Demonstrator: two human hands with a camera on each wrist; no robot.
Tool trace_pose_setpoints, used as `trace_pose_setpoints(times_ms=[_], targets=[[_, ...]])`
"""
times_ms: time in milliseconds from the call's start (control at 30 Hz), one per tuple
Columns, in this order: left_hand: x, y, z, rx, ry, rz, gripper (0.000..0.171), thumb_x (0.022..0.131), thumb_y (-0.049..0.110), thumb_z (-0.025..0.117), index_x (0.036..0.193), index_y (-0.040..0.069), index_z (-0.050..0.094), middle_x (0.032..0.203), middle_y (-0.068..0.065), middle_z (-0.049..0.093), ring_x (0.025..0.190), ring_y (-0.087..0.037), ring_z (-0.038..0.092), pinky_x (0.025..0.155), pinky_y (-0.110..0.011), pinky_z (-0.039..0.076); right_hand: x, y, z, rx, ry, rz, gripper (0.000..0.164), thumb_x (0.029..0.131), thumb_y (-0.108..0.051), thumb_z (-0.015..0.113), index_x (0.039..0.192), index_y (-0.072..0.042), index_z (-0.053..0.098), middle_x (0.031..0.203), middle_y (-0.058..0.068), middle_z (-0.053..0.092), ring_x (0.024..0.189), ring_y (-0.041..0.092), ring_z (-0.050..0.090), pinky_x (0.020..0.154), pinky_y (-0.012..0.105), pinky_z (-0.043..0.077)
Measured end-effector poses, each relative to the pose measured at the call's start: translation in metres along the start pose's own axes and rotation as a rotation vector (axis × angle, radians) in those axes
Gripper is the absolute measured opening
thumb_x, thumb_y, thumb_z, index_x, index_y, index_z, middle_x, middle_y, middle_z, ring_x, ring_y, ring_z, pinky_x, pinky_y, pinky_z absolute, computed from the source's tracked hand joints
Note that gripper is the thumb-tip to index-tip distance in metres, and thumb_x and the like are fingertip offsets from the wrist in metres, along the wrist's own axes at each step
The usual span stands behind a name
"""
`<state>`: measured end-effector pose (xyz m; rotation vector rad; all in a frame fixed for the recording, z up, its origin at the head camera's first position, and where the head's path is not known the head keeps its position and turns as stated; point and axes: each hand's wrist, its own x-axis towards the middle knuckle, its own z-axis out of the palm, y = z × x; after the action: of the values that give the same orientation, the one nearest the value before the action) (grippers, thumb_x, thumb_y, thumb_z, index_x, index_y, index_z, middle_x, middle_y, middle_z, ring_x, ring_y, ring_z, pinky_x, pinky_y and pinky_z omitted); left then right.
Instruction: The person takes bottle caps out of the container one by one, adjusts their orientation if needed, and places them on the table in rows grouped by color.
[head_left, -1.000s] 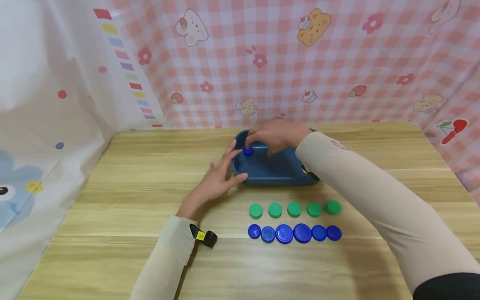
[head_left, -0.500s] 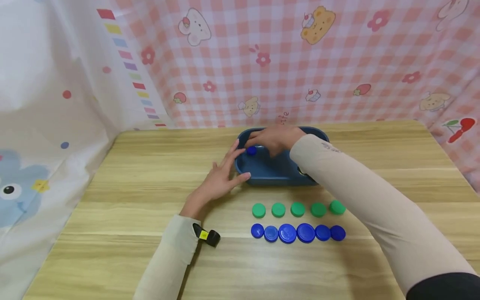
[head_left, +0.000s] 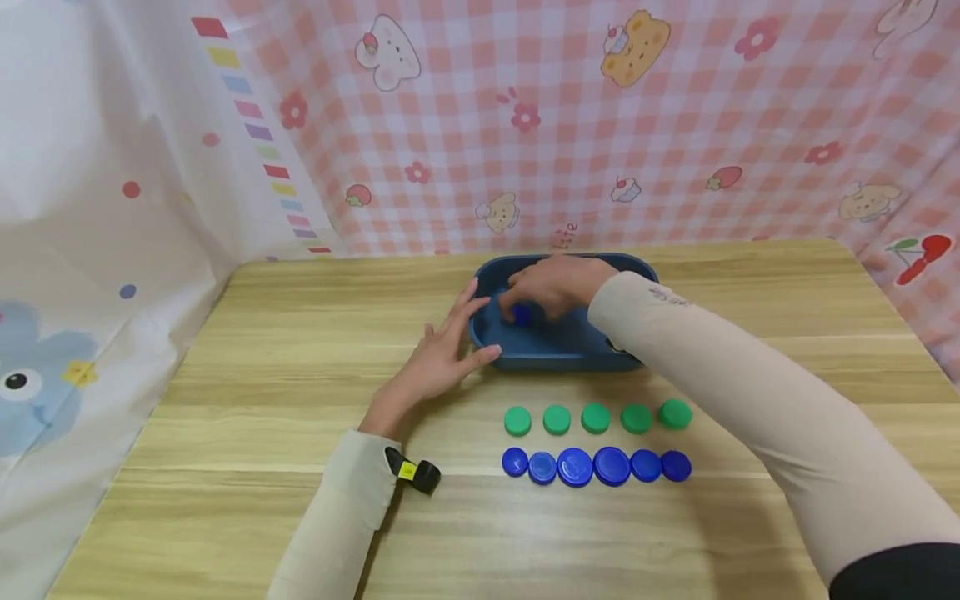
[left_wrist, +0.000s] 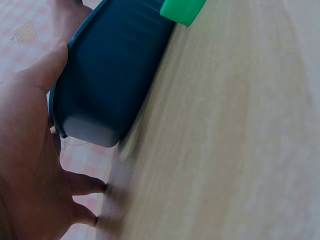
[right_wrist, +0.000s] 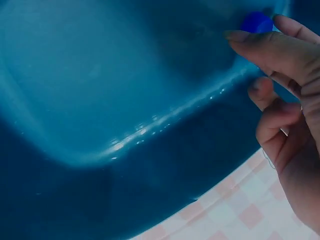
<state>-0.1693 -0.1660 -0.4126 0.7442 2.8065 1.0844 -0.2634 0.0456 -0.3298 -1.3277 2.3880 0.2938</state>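
Observation:
A dark blue tray [head_left: 562, 362] stands toward the back of the table. Inside it, my right hand [head_left: 562, 283] pinches a blue bottle cap [head_left: 522, 314] between thumb and index finger. The right wrist view shows the same bottle cap [right_wrist: 257, 22] partly hidden behind the thumb. My left hand [head_left: 435, 358] rests against the tray's left end, fingers spread and fairly straight, thumb at the near rim. In the left wrist view, the thumb of that hand [left_wrist: 30, 140] lies on the rim of the tray [left_wrist: 110, 65].
In front of the tray, several green bottle caps [head_left: 596, 418] form a row. Closer to me runs a second row of several blue bottle caps [head_left: 575, 467], of mixed sizes. A pink checked curtain [head_left: 465, 125] hangs behind the wooden table [head_left: 300, 375].
Within the tray, my right hand and the blue bottle cap have shifted right and slightly nearer, and the fingers now enclose the cap. My left hand stays at the tray's end.

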Motion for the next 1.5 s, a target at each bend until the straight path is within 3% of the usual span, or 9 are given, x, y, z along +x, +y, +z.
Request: trace_pose_setpoints(times_ms=[167, 400, 1100, 1500], targets=[[0.001, 0.001, 0.000, 0.006, -0.004, -0.005, 0.080, 0.088, 0.070, 0.041, 0.151, 0.027, 0.019, 0.158, 0.016, -0.006, 0.143, -0.023, 0.016, 0.100, -0.074, 0.005, -0.001, 0.003, 0.004, -0.026, -0.014, -0.076, 0.050, 0.077, 0.004, 0.075, 0.107, -0.034, 0.061, 0.118, 0.003, 0.058, 0.098, 0.027, 0.056, 0.080, 0.046, 0.050], [0.000, 0.002, -0.001, 0.008, -0.008, -0.010, 0.080, 0.088, 0.071, 0.040, 0.151, 0.028, 0.019, 0.159, 0.015, -0.007, 0.143, -0.024, 0.016, 0.101, -0.074, 0.004, 0.001, 0.002, 0.006, -0.011, -0.043, -0.086, 0.044, 0.073, 0.005, 0.076, 0.094, -0.031, 0.063, 0.098, -0.003, 0.055, 0.084, 0.021, 0.051, 0.069, 0.038, 0.049], [0.000, 0.001, -0.001, 0.008, -0.010, -0.011, 0.079, 0.089, 0.068, 0.043, 0.152, 0.026, 0.019, 0.158, 0.016, -0.007, 0.143, -0.024, 0.016, 0.101, -0.074, 0.004, -0.012, 0.002, 0.004, -0.006, -0.005, -0.066, 0.036, 0.074, 0.002, 0.077, 0.094, -0.026, 0.066, 0.095, -0.002, 0.056, 0.082, 0.021, 0.051, 0.070, 0.037, 0.048], [0.000, 0.002, 0.000, 0.006, -0.005, -0.021, 0.078, 0.089, 0.069, 0.043, 0.151, 0.029, 0.019, 0.158, 0.017, -0.007, 0.143, -0.024, 0.016, 0.101, -0.073, 0.004, -0.045, 0.007, -0.002, 0.008, 0.132, -0.186, 0.029, 0.075, -0.007, 0.078, 0.096, -0.023, 0.066, 0.090, 0.000, 0.058, 0.081, 0.019, 0.054, 0.070, 0.035, 0.048]])
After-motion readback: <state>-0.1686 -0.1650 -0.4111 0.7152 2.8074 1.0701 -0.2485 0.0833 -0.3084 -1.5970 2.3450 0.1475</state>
